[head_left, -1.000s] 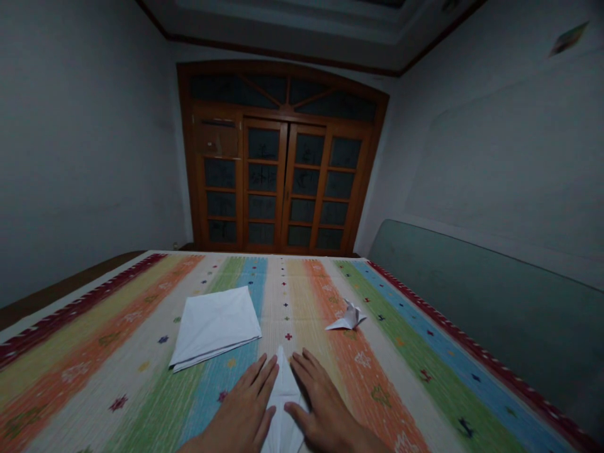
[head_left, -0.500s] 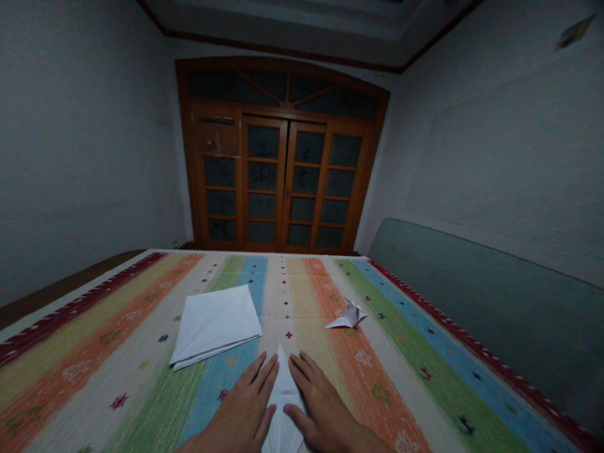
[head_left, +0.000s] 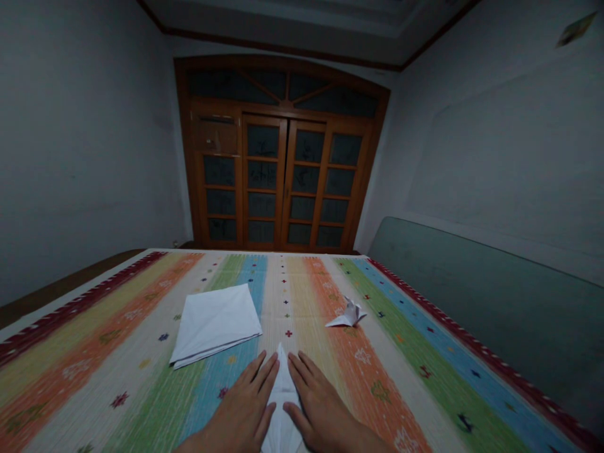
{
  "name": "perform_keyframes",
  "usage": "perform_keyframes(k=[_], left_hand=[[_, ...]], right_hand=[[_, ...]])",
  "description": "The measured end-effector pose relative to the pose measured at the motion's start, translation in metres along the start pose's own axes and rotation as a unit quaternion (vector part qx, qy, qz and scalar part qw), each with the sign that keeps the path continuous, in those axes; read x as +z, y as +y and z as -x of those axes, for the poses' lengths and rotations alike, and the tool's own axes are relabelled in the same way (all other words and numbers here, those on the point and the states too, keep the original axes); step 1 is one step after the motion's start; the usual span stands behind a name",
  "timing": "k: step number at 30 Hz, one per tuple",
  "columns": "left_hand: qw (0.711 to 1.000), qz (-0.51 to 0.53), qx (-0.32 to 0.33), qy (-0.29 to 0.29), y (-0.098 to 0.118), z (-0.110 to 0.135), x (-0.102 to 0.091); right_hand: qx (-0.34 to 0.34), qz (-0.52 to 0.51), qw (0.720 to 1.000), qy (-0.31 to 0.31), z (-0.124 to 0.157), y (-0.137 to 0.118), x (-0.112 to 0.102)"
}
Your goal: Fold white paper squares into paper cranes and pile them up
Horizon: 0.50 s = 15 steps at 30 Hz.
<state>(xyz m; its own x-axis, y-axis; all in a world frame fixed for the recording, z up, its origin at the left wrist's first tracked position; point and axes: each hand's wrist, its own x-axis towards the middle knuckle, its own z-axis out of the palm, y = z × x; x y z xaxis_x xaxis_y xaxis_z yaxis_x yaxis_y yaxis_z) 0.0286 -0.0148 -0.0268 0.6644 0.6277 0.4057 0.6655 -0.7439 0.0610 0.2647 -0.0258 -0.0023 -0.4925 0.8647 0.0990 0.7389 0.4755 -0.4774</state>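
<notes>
A long, pointed piece of folded white paper (head_left: 282,409) lies on the striped bedspread, its tip pointing away from me and its near end cut off by the bottom of the view. My left hand (head_left: 240,409) rests flat against its left side with the fingers spread. My right hand (head_left: 318,412) mirrors this on its right side, and both thumbs lie on the paper. Ahead and to the left sits a folded white cloth or paper square (head_left: 214,324). A small white origami figure (head_left: 348,313) stands ahead and to the right, beyond reach of my fingertips.
A multicoloured striped bedspread (head_left: 104,371) with a red border covers the surface. Brown wood shows past its left edge. A grey-green padded panel (head_left: 486,302) runs along the right side. Wooden glazed doors (head_left: 278,176) stand beyond the far edge.
The view has shifted slightly, with the doors sitting a little higher. My hands stay on the folded paper in nearly the same place.
</notes>
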Motion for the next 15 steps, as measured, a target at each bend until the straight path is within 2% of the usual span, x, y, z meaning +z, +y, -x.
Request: perform_keyframes(k=[4,7,11,15], left_hand=[[1.000,-0.006,-0.002,-0.007,0.000,-0.001,0.000],[1.000,-0.012,-0.008,-0.012,0.002,-0.002,0.000],[1.000,-0.009,-0.016,0.001,0.002,0.000,0.002],[1.000,-0.012,-0.026,0.009,0.002,0.002,0.006]], right_hand=[[-0.002,-0.027,0.999,0.027,0.000,0.001,0.002],[-0.014,-0.093,0.992,0.085,-0.001,0.003,0.001],[0.007,-0.232,0.961,0.152,-0.010,0.012,0.001],[0.048,-0.361,0.922,0.132,-0.020,0.019,0.003]])
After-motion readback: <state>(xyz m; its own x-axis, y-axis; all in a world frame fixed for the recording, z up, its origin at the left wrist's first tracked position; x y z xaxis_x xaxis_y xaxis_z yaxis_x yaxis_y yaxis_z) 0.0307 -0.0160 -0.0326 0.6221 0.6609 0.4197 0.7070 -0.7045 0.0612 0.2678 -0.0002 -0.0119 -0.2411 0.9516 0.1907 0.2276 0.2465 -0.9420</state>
